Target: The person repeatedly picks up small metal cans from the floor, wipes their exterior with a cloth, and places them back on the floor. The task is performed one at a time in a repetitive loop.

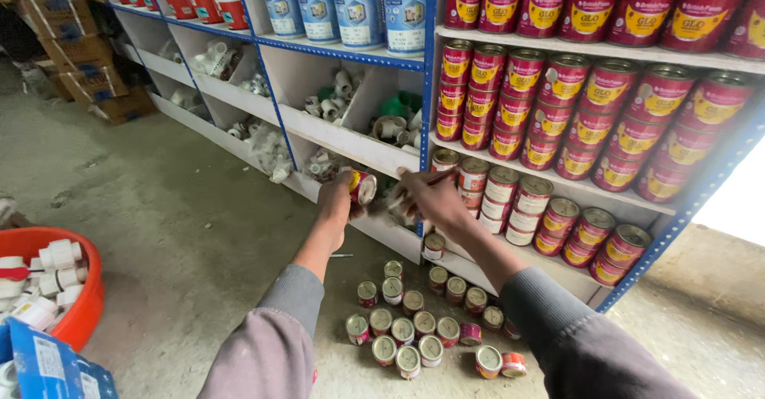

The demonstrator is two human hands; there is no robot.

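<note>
Up front, the left hand (336,198) grips a small red paint tin (362,186), fingers wrapped round it. The right hand (430,196) pinches a thin stick (437,179). Small tins (402,331) stand closed on the floor; an orange tub (86,307) holds white pipe fittings (48,275).

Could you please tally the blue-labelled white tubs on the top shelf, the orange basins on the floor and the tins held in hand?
blue-labelled white tubs: 4
orange basin: 1
small tin in the left hand: 1
Total: 6
</note>
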